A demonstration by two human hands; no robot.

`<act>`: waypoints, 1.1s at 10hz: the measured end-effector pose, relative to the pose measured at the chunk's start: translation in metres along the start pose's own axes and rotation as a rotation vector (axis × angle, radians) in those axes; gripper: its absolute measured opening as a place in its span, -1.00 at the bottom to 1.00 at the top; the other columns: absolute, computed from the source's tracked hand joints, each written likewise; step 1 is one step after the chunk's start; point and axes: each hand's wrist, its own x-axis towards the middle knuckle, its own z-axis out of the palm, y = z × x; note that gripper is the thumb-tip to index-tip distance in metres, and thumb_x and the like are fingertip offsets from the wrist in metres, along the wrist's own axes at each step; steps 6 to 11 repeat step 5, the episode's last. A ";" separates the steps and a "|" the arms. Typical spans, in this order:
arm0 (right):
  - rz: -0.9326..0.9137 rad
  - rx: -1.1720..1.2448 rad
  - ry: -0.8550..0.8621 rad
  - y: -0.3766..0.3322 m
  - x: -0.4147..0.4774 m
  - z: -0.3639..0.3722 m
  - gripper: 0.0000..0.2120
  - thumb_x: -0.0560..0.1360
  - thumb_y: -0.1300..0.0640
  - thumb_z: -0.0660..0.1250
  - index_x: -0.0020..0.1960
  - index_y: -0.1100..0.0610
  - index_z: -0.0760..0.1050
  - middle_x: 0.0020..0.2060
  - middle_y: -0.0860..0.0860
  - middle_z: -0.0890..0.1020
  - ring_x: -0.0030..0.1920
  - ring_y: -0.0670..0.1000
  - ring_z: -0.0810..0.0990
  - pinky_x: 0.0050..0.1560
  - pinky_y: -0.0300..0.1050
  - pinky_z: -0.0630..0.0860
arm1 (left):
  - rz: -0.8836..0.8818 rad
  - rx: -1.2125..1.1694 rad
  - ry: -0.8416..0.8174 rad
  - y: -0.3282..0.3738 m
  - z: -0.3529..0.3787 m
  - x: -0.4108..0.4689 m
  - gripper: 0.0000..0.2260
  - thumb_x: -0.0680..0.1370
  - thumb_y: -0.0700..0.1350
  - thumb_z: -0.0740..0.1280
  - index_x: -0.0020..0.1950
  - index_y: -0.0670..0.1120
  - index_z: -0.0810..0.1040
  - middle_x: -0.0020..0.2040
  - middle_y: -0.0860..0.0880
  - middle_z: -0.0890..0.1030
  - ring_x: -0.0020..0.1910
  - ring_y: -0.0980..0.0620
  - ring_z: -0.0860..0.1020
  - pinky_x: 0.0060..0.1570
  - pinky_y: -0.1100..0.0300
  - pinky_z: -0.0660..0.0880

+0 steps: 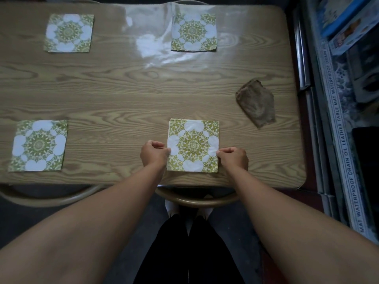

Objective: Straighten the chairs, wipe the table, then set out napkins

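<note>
On the left side of the wooden table [123, 89], two green and white napkins lie flat: one by the near edge [38, 145] and one by the far edge [69, 33]. Each seems to mark a seat. A curved chair back [51, 196] shows just below the near one.

Next comes the left hand [153, 153]. Its fingers are curled and it pinches the left edge of the near right napkin [193, 146]. This napkin lies flat by the near edge, right above another chair back [196, 198]. Holding both sides probably helps get it square with the table edge. Straight across, the far right napkin [193, 32] lies by the far edge.

The right hand [232, 157] has curled fingers too and pinches the right edge of the same napkin.

Further right, a brown wiping cloth [256, 102] lies crumpled, apart from every napkin and near the table's right edge. This looks like the fourth and last napkin. There is bare wood all around it, so it has room to slide.
</note>
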 end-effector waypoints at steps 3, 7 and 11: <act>-0.007 0.025 0.006 0.001 -0.001 0.002 -0.80 0.34 0.04 0.49 -0.40 -0.04 0.53 -0.19 -0.08 0.70 -0.08 0.02 0.65 0.05 -0.02 0.58 | 0.004 0.017 -0.005 0.002 -0.002 -0.002 -0.75 0.34 -0.30 0.50 -0.11 -0.09 0.51 -0.20 0.01 0.59 -0.35 0.17 0.51 -0.37 0.29 0.41; -0.047 0.060 -0.016 0.003 0.002 -0.002 -0.87 0.34 0.07 0.49 -0.29 -0.01 0.53 -0.14 -0.05 0.69 -0.06 0.01 0.64 0.04 -0.09 0.56 | 0.063 0.112 -0.017 0.001 -0.004 -0.004 -0.80 0.39 -0.23 0.49 -0.11 -0.08 0.51 -0.09 -0.03 0.62 -0.15 0.00 0.60 -0.10 0.14 0.54; -0.047 0.060 -0.016 0.003 0.002 -0.002 -0.87 0.34 0.07 0.49 -0.29 -0.01 0.53 -0.14 -0.05 0.69 -0.06 0.01 0.64 0.04 -0.09 0.56 | 0.063 0.112 -0.017 0.001 -0.004 -0.004 -0.80 0.39 -0.23 0.49 -0.11 -0.08 0.51 -0.09 -0.03 0.62 -0.15 0.00 0.60 -0.10 0.14 0.54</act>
